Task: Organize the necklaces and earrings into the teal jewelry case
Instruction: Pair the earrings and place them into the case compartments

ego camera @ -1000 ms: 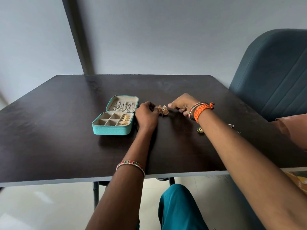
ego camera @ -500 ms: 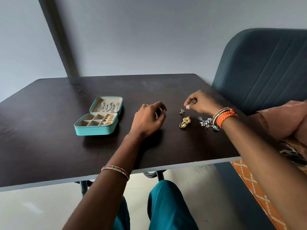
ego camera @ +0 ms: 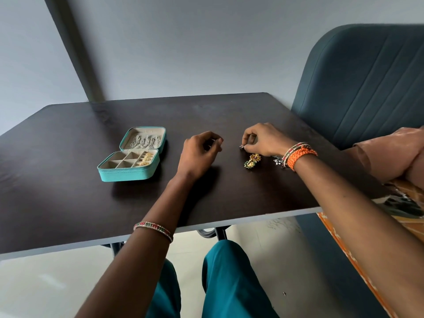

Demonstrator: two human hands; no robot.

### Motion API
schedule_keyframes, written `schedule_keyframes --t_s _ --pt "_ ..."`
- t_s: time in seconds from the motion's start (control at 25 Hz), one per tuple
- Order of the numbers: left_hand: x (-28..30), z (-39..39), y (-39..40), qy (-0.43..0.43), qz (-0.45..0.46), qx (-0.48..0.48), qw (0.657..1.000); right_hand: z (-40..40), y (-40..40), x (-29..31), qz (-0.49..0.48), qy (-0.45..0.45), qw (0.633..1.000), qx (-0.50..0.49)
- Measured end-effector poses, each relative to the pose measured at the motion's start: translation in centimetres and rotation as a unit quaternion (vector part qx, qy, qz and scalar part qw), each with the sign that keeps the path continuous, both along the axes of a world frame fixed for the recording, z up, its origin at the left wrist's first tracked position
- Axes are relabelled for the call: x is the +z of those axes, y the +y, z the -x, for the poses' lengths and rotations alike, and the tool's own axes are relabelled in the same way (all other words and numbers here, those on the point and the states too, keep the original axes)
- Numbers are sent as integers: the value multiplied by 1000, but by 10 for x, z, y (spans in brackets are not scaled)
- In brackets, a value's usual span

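Observation:
The teal jewelry case [ego camera: 128, 173] lies open on the dark table [ego camera: 57, 180], left of both hands. Silver pieces [ego camera: 144, 142] hang in its lid, and gold earrings [ego camera: 146, 158] fill its right compartments. My left hand [ego camera: 199, 153] hovers mid-table with curled fingers around a small earring, mostly hidden. My right hand [ego camera: 263, 140] pinches a tiny silver stud [ego camera: 241, 146] against the table. A gold and green flower earring [ego camera: 252, 160] lies just below that hand. A silver earring [ego camera: 277, 160] peeks out behind my right wrist.
A blue padded chair [ego camera: 367, 88] stands against the table's right side. Another person's arm [ego camera: 394, 154] rests at the right edge, above an orange patterned cloth [ego camera: 339, 235]. The table's near edge [ego camera: 91, 242] runs above my knees.
My right hand moved right from the middle to the loose jewelry and closed on the small silver stud. My left hand drew away from the case, fingers curled.

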State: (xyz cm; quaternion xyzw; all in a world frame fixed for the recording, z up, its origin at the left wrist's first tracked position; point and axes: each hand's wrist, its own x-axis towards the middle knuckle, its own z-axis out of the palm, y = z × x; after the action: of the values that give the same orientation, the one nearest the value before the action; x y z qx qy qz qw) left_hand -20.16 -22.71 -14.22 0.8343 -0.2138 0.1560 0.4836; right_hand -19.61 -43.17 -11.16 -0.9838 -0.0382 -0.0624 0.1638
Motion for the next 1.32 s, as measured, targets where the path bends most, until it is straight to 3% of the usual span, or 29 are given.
schedule_keyframes --t_s 0.2,0.44,0.56,0.68,0.8,0.96,1.12,1.32 --pt "-2 14 -10 137 145 -19 980 10 14 3 -79 -32 996 40" --pt "4 49 -20 271 383 -121 875 53 50 -5 -355 -133 925 23" --pt "-3 61 -20 261 390 -77 880 76 69 -29 -437 -163 884 -22" --pt "-4 65 -21 227 364 -34 903 92 79 -38 -462 -176 868 -41" --pt "-3 67 -23 206 372 -9 905 102 73 -33 -432 -166 885 -46" --pt "-9 68 -24 161 362 -1 918 101 16 -20 -317 -229 913 -117" --pt "-11 67 -25 146 300 -1 943 101 -30 -14 -127 -151 959 -203" --pt "-11 68 -26 135 270 6 953 97 -18 -19 -36 -121 969 -213"
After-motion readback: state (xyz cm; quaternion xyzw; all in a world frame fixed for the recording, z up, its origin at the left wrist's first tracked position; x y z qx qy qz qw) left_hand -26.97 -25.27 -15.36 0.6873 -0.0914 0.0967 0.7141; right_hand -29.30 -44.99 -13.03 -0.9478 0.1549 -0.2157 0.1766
